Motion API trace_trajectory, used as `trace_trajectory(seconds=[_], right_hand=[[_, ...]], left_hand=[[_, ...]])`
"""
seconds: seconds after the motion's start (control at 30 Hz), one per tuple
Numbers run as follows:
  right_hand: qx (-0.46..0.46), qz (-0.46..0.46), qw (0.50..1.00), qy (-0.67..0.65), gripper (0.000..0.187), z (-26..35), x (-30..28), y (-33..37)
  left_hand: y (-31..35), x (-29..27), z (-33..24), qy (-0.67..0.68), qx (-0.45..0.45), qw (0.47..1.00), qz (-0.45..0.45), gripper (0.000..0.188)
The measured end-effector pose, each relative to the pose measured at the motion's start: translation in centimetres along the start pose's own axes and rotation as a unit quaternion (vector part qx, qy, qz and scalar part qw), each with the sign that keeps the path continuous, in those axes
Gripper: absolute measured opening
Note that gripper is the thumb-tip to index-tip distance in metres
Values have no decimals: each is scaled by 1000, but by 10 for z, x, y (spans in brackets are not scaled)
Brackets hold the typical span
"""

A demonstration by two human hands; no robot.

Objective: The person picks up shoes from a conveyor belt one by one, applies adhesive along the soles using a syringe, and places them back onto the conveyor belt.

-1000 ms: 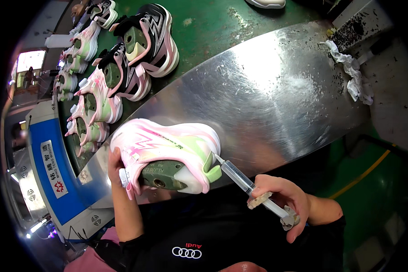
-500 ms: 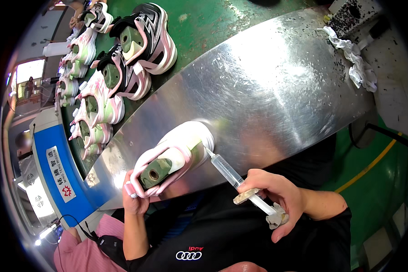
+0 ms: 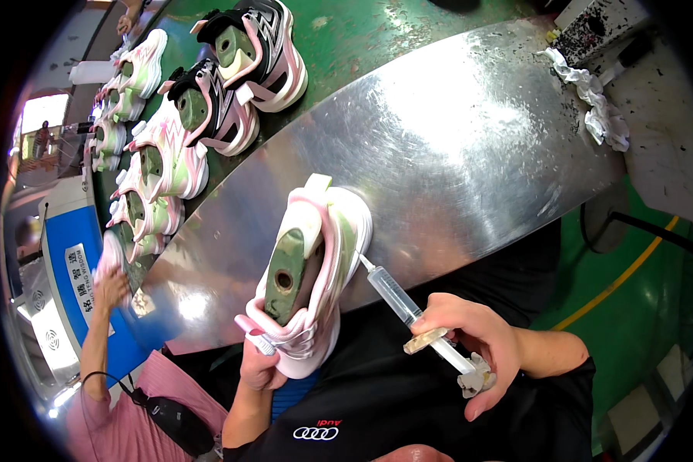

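My left hand [image 3: 262, 366] grips the toe end of a pink, white and pale green sneaker [image 3: 346, 223], with its fingers partly hidden beneath the shoe. A green shoe last [image 3: 285, 281] with a round hole fills the sneaker's opening. In my right hand [image 3: 470, 331] is a clear syringe [image 3: 393, 294], its barrel between the fingers and the thumb near the crusted plunger end. The needle tip reaches the sneaker's side, close to the sole; whether it touches cannot be made out.
A polished metal worktop [image 3: 439, 154] lies under the sneaker. Several lasted sneakers, including a black and pink one [image 3: 266, 54], line the green surface at left. Crumpled white cloth [image 3: 593, 100] lies at far right. A co-worker's hand [image 3: 112, 286] holds a pale shoe at left.
The sneaker has turned, its heel tab swinging up and its laced toe coming toward me. My right hand and the syringe have shifted slightly right and down. A co-worker's arm has come in at left.
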State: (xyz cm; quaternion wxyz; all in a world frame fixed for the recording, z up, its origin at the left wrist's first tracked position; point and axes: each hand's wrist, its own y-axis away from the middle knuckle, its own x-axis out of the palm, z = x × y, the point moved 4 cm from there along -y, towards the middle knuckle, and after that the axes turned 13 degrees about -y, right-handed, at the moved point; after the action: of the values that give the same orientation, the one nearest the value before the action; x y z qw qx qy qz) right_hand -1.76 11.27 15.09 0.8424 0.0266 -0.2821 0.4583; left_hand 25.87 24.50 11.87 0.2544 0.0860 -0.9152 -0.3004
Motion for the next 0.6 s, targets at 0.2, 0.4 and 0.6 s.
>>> trace_trajectory(seconds=[0.2,0.4,0.6], right_hand=[[47,0,999,-16,94,11,13,-4],[101,1,995,-1,91,28,29,-4],[114,-38,993,-9,94,55,45,8]], left_hand=[[-3,28,14,40,-14,996,77,89],[-13,52,19,105,-21,983,149,85],[-23,70,24,104,-88,973,185,77]])
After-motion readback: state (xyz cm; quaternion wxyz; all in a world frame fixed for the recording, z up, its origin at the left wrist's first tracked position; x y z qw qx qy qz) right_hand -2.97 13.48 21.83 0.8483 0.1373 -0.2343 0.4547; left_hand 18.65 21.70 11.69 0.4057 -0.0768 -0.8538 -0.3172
